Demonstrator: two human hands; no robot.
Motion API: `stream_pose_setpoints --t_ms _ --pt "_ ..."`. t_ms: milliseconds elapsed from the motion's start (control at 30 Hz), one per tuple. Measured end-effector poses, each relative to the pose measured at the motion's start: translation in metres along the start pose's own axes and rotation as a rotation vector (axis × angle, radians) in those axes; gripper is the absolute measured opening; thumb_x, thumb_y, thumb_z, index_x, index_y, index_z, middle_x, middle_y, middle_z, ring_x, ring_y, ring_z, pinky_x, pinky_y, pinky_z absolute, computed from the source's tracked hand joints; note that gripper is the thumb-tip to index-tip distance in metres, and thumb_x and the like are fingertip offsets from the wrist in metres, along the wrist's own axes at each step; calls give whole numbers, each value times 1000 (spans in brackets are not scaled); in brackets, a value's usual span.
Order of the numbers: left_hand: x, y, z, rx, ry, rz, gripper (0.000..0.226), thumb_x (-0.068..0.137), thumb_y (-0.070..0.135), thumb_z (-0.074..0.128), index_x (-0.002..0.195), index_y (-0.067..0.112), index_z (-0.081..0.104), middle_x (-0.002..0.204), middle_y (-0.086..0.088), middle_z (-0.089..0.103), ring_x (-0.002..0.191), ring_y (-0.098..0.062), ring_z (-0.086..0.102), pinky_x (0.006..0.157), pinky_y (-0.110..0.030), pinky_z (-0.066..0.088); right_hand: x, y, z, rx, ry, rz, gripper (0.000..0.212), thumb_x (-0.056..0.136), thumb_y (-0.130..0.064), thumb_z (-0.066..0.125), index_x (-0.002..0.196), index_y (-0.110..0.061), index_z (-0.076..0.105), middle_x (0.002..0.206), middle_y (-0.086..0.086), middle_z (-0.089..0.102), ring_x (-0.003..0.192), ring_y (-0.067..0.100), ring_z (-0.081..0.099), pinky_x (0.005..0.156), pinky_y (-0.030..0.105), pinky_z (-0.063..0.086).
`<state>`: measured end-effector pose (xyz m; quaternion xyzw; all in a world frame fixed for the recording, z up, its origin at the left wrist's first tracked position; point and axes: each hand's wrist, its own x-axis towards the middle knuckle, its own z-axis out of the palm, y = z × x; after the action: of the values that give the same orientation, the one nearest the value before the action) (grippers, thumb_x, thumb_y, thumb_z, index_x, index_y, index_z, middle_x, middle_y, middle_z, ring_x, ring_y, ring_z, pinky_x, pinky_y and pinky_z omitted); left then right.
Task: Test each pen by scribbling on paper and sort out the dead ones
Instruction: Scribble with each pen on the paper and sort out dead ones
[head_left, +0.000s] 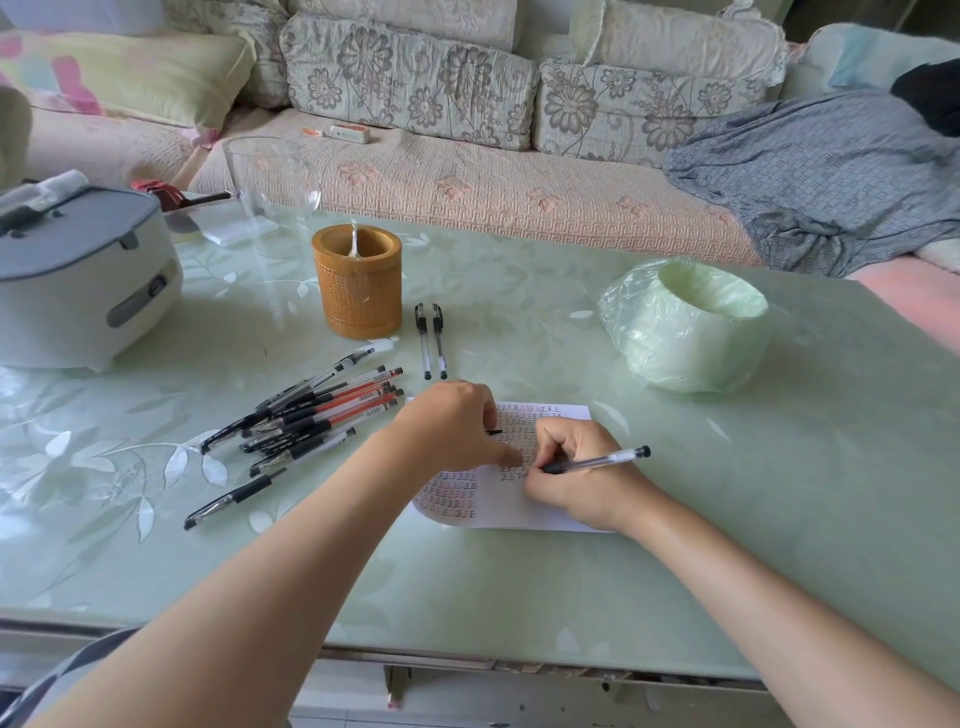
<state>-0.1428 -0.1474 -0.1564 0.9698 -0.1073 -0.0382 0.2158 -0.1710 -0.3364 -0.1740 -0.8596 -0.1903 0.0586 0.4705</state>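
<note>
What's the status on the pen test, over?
Right grip holds pen on paper. Left grip pinches black cap, steadies paper. Nothing blocking.

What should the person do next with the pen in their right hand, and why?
Probably scribble a short stroke and look for ink: the right hand grips the pen with its tip at the paper, which the left hand steadies.

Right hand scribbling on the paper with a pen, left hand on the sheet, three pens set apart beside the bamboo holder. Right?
No. Head view shows two pens, not three, set apart beside the bamboo holder. The rest holds: right hand scribbles on the paper with a pen, left hand on the sheet.
</note>
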Motion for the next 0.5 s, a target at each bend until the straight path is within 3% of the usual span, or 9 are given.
stream_pose_setpoints --t_ms 500 --pt "-1 1 -1 -24 -1 -1 53 62 60 81 93 20 64 90 4 60 84 -15 57 73 -32 53 1 1 0 47 -28 -12 12 65 -11 60 62 -10 48 57 -8 45 56 10 38 52 25 29"
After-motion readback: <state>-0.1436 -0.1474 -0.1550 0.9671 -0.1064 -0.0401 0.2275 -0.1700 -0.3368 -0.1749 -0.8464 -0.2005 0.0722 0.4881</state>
